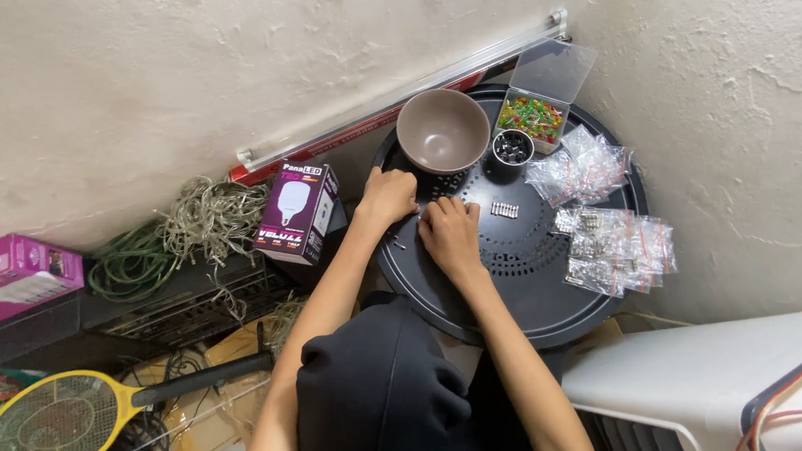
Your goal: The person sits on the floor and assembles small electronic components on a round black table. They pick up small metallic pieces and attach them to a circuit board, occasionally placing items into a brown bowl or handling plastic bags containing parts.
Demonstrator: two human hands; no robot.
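Both hands — left hand (387, 197), right hand (449, 233) — pinched tiny parts on the black tray (508, 286); one short row (504, 209) done — bags (615, 250) unopened.

One brown bowl (443, 130), one small dark cup (513, 147), one clear box (535, 114) at one o'clock, one bulb carton (297, 213) at nine o'clock.

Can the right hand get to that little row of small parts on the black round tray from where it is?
Probably yes. The right hand rests on the black round tray, and the row of small parts lies just beside it with bare tray between.
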